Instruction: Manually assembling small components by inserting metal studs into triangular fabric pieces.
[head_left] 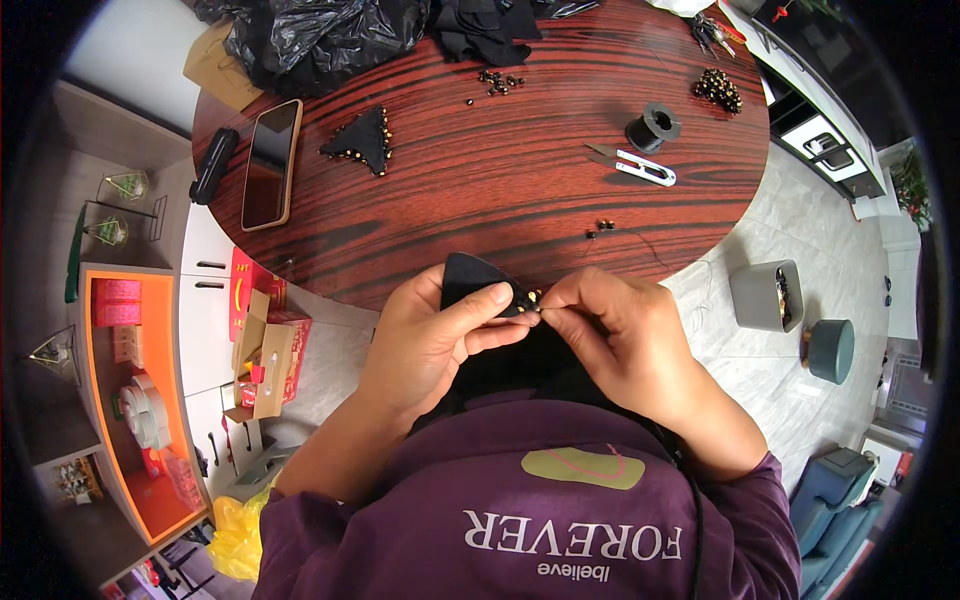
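Between thumb and fingers, my left hand grips a black fabric piece with gold and black beads along its edge. My right hand pinches at the beaded edge, its thumb and forefinger pressed together. Whatever lies between those fingertips is too small to make out. A dark thread trails over the table edge near my right hand, beside a few loose beads. Farther off lie white-handled thread snips and a spool of black thread.
On the wooden table are a bead-edged black triangle, a phone, a black case, loose beads, a bead pile and pliers. Black plastic bags cover the far side. A grey bin stands right.
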